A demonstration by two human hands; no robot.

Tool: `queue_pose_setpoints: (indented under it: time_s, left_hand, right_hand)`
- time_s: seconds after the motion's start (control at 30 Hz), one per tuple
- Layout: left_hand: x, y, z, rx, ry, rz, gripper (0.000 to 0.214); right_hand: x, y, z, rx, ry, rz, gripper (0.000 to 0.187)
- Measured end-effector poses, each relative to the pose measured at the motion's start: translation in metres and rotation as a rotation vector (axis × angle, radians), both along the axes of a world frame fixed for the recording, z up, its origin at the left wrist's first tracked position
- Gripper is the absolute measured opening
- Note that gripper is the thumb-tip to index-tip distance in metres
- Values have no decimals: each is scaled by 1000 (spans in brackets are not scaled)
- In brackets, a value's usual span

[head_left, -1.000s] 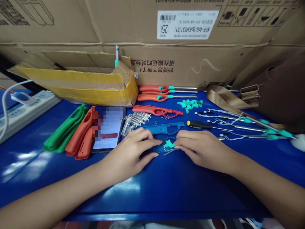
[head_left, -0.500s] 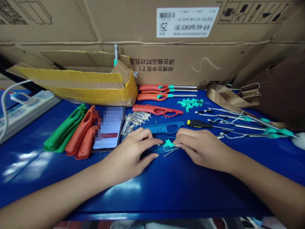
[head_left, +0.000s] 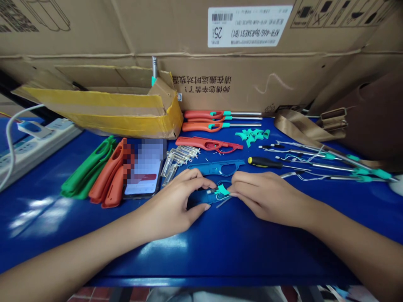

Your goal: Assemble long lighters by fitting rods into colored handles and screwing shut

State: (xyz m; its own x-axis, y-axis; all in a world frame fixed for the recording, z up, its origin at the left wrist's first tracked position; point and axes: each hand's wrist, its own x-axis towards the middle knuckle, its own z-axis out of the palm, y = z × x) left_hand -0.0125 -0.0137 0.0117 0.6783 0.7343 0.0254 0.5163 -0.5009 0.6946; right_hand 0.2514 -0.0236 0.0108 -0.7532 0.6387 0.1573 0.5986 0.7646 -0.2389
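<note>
On the blue table, a blue lighter casing half (head_left: pixel 201 197) lies between my hands. My left hand (head_left: pixel 179 199) grips its left part, thumb along the near edge and forefinger near a small black igniter piece (head_left: pixel 212 191). A teal trigger (head_left: pixel 222 190) sits over the casing, and the pinched fingertips of my right hand (head_left: pixel 262 195) hold its right end. Thin white wires and a clear tube (head_left: pixel 223 202) show just below it. Just beyond lies a second blue casing half (head_left: pixel 217 167). My right fingers hide the casing's far end.
Several clear fuel tanks (head_left: pixel 176 158) lie beside a phone (head_left: pixel 143 172). Green casings (head_left: pixel 88 170) and red casings (head_left: pixel 108 176) are at left. Behind are assembled lighters (head_left: pixel 204 126), a red casing half (head_left: pixel 204 144) and loose teal triggers (head_left: pixel 252 135). A screwdriver (head_left: pixel 264 162) and wired metal nozzles (head_left: pixel 340 170) lie right.
My left forefinger has lifted slightly away from the igniter piece, showing more of it. My right hand stays at the teal trigger. The whole view has shifted a little.
</note>
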Motion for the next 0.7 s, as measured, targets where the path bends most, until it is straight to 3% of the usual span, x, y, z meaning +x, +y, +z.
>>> queue_pose_setpoints:
  time_s: [0.33,0.7]
  left_hand:
    - [0,-1,-4,13,-2,8,32]
    - [0,-1,-1,-2,-1,5,32]
  right_hand:
    - [3,-2,0,144,-33,44,29]
    - [2,0,-1,107,-123,51,26]
